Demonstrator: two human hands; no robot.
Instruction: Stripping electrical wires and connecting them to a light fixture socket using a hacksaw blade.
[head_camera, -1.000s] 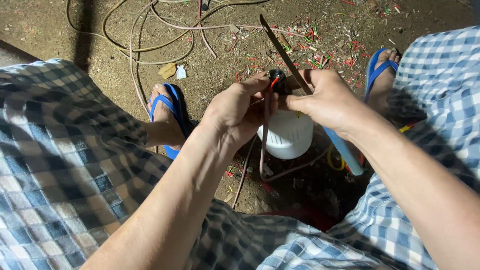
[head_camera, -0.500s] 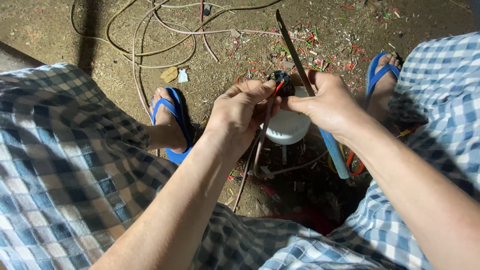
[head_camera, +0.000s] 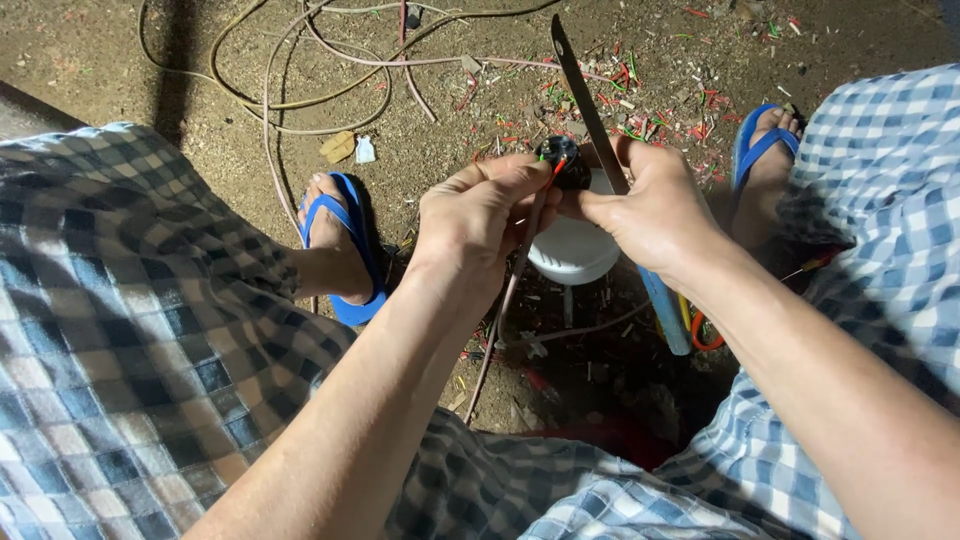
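Observation:
My left hand (head_camera: 480, 215) pinches a brownish cable (head_camera: 505, 300) with a red wire end at a small black electrical fitting (head_camera: 562, 163). My right hand (head_camera: 650, 210) grips that fitting from the other side and also holds a long knife (head_camera: 583, 95), blade pointing up and away, its light blue handle (head_camera: 665, 315) sticking out below the hand. Both hands meet over a white round bowl-like part (head_camera: 572, 250) on the ground. The cable hangs down from my left hand toward my lap.
My feet in blue flip-flops (head_camera: 345, 240) (head_camera: 760, 145) rest on a dirt floor. Loose cables (head_camera: 290, 90) loop at the top left. Red and green wire scraps (head_camera: 660, 110) litter the ground. Orange-handled pliers (head_camera: 700, 330) lie by my right knee.
Both hands with the fitting and knife have shifted slightly upward in view; the knife blade now stands steeper. The grip itself looks the same.

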